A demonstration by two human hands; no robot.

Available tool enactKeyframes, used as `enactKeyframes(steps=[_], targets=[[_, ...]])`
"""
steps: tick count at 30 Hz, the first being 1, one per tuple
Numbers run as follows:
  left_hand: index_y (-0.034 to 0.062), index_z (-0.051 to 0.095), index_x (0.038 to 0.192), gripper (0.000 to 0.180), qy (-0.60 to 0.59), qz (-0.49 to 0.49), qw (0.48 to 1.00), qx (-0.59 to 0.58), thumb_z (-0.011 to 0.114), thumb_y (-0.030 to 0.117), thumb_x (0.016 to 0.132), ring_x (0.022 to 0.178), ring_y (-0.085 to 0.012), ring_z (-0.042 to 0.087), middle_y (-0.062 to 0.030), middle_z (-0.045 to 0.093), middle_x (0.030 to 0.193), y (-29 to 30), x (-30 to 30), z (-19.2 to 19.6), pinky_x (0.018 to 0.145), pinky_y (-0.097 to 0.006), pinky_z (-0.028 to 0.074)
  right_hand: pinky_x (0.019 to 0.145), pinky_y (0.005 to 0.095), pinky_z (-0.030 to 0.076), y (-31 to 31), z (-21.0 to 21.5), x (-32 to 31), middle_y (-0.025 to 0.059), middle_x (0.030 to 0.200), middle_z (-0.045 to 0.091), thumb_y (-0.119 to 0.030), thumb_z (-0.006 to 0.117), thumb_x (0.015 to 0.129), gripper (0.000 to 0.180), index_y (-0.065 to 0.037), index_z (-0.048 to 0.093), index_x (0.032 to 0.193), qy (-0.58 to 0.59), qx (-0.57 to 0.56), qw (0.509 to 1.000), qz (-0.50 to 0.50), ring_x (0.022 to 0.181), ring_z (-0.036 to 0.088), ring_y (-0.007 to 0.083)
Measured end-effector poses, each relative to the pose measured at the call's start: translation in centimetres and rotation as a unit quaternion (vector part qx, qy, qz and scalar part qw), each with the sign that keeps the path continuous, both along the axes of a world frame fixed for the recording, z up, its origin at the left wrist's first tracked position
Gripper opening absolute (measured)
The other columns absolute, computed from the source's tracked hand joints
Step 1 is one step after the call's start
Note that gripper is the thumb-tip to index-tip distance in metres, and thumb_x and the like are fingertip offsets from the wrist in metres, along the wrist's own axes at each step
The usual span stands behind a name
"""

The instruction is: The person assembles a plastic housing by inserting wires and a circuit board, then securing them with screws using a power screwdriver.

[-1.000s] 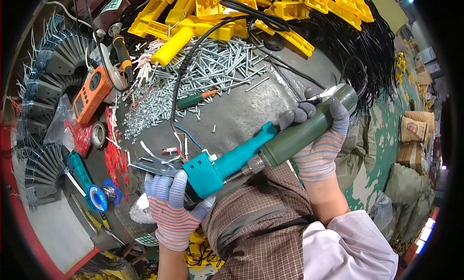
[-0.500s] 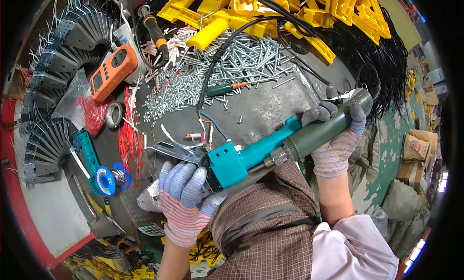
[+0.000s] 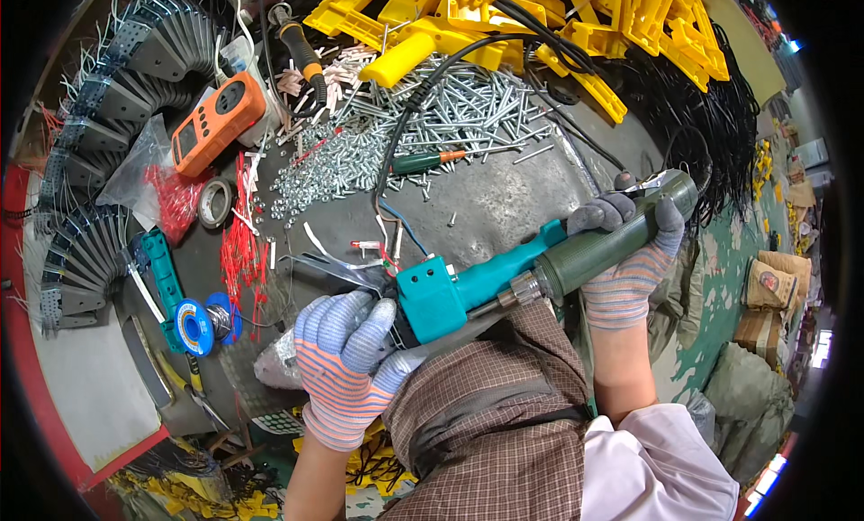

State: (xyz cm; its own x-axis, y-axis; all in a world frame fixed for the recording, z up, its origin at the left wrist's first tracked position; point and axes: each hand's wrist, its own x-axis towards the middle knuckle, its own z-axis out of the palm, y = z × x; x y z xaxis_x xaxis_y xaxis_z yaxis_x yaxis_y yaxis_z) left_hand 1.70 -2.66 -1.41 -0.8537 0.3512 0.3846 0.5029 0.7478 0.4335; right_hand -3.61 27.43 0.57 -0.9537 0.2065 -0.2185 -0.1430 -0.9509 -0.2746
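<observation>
My right hand (image 3: 628,267), in a striped glove, wraps around a dark green electric screwdriver (image 3: 594,251). The driver lies slanted, its metal nose (image 3: 520,291) toward the block end of a teal plastic housing with a handle (image 3: 434,298). Whether the bit touches the housing, I cannot tell. My gloved left hand (image 3: 346,359) grips the housing's left end, beside a shiny bent metal plate (image 3: 337,271) that sticks out there. White, red and blue wires, with a small red-and-white part (image 3: 364,246), come out of the housing; a black cord (image 3: 389,152) runs up from them.
Behind lie heaped screws (image 3: 477,98), nuts (image 3: 306,184), yellow plastic shells (image 3: 504,26) and a green-handled screwdriver (image 3: 427,162). At left are an orange meter (image 3: 216,125), a tape roll (image 3: 214,203), a solder spool (image 3: 193,327), another teal housing (image 3: 165,278) and stacked metal plates (image 3: 85,251).
The whole view has shifted slightly. My left hand has turned a little on the housing's end, its fingers lower against the metal plate. My right hand keeps its hold on the electric screwdriver.
</observation>
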Motion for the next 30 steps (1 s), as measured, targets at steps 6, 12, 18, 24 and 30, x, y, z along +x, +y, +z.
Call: enactKeyframes(steps=[6, 12, 18, 24, 30], targets=[[0.0132, 0.059, 0.123, 0.061, 0.015, -0.004, 1.0, -0.002, 0.077, 0.049, 0.077, 0.106, -0.0348, 0.055, -0.0116, 0.059, 0.119, 0.1, 0.0, -0.2, 0.092, -0.051, 0.043, 0.075, 0.0376, 0.047, -0.2, -0.1, -0.1, 0.0022, 0.071, 0.053, -0.032, 0.071, 0.083, 0.044, 0.0, 0.058, 0.111, 0.028, 0.008, 1.0, 0.002, 0.065, 0.052, 0.0177], [0.0126, 0.059, 0.121, 0.059, 0.026, 0.005, 1.0, -0.007, 0.077, 0.049, 0.077, 0.106, -0.0347, 0.055, -0.0109, 0.059, 0.12, 0.2, 0.1, -0.4, 0.093, -0.051, 0.043, 0.073, 0.037, 0.046, -0.3, -0.2, 0.0, 0.0015, 0.072, 0.055, -0.031, 0.07, 0.084, 0.043, -0.001, 0.059, 0.111, 0.032, 0.024, 0.999, 0.003, 0.065, 0.052, 0.0172], [0.0132, 0.058, 0.122, 0.06, 0.034, 0.007, 0.999, -0.001, 0.076, 0.05, 0.078, 0.106, -0.0347, 0.055, -0.0108, 0.058, 0.121, 0.3, 0.3, -0.4, 0.094, -0.051, 0.043, 0.076, 0.0382, 0.045, -0.2, -0.2, 0.2, 0.0018, 0.072, 0.056, -0.032, 0.07, 0.084, 0.044, 0.0, 0.059, 0.113, 0.048, 0.017, 0.999, 0.016, 0.067, 0.053, 0.0182], [0.0094, 0.056, 0.126, 0.068, 0.002, 0.025, 0.999, 0.027, 0.074, 0.055, 0.079, 0.107, -0.036, 0.056, -0.0127, 0.059, 0.119, 0.1, 0.7, 0.2, 0.095, -0.051, 0.043, 0.079, 0.0362, 0.047, 0.0, 1.0, -0.6, 0.0024, 0.074, 0.053, -0.028, 0.072, 0.084, 0.054, 0.004, 0.057, 0.124, 0.024, 0.033, 0.999, 0.012, 0.069, 0.05, 0.0172], [0.0031, 0.057, 0.122, 0.062, -0.089, 0.085, 0.99, -0.069, 0.066, 0.054, 0.087, 0.107, -0.0396, 0.056, -0.0191, 0.059, 0.115, -1.0, 0.3, 1.9, 0.096, -0.047, 0.044, 0.079, 0.0375, 0.047, 0.6, 1.7, -2.2, 0.0029, 0.075, 0.053, -0.029, 0.071, 0.083, 0.057, 0.004, 0.055, 0.126, 0.05, 0.033, 0.998, -0.007, 0.069, 0.05, 0.0179]])
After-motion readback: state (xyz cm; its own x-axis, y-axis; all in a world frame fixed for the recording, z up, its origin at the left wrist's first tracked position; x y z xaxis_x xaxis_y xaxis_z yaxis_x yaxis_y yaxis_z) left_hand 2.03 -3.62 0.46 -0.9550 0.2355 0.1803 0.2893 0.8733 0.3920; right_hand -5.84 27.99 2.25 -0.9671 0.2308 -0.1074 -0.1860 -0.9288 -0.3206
